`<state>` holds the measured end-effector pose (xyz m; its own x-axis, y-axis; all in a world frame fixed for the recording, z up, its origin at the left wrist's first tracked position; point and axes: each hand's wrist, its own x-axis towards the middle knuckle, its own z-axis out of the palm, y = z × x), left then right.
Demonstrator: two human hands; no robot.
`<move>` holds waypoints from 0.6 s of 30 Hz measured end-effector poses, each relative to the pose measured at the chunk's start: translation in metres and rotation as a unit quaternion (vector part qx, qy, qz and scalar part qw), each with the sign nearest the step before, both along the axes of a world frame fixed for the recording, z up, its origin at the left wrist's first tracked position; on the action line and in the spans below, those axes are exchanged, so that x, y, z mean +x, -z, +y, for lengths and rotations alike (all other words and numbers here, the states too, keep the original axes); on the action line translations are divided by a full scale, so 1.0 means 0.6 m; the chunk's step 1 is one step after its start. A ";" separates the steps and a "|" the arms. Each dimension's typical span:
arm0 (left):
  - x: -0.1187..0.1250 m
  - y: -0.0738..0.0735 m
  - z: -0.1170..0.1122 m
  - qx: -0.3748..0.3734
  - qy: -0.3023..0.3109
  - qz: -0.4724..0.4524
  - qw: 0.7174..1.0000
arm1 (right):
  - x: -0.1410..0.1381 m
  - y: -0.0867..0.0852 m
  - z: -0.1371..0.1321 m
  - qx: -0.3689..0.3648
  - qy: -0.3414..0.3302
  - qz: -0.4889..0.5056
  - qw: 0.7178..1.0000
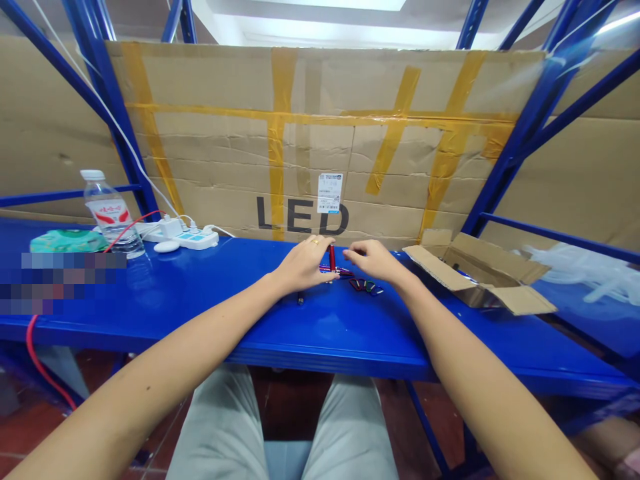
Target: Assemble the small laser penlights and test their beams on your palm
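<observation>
My left hand (305, 261) is closed round a slim red metal tube (333, 259), held upright between thumb and fingers. To its right my right hand (373, 259) hovers just above the table with fingers curled in; whatever they may pinch is too small to make out. Beneath and between the hands lie several red and purple tubes (344, 271), partly covered by the left hand. A row of small coloured carabiner clips (366, 287) rests in front of the right hand. One small dark cylinder (300, 300) sits below my left wrist.
An open cardboard box (493, 270) stands on the blue table (320, 333) at right, beside clear plastic wrapping (590, 270). A water bottle (113, 213), a green packet (65, 241) and a white power strip (193, 237) are at left. A large cardboard sheet (225, 160) closes the back.
</observation>
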<state>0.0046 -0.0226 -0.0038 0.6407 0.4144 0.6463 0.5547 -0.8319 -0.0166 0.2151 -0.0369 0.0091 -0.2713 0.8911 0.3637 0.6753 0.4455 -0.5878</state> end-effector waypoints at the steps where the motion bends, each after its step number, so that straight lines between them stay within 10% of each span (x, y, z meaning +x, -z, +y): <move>1: -0.001 0.000 0.000 0.000 -0.008 -0.014 1.000 | 0.009 -0.004 0.000 0.026 0.021 -0.087 0.996; 11: -0.001 0.003 -0.001 -0.058 0.010 -0.082 0.995 | -0.024 -0.001 -0.017 -0.070 0.100 -0.388 0.914; 18: -0.001 0.004 -0.002 -0.078 0.020 -0.097 0.992 | -0.017 0.000 -0.018 -0.107 0.050 -0.316 0.941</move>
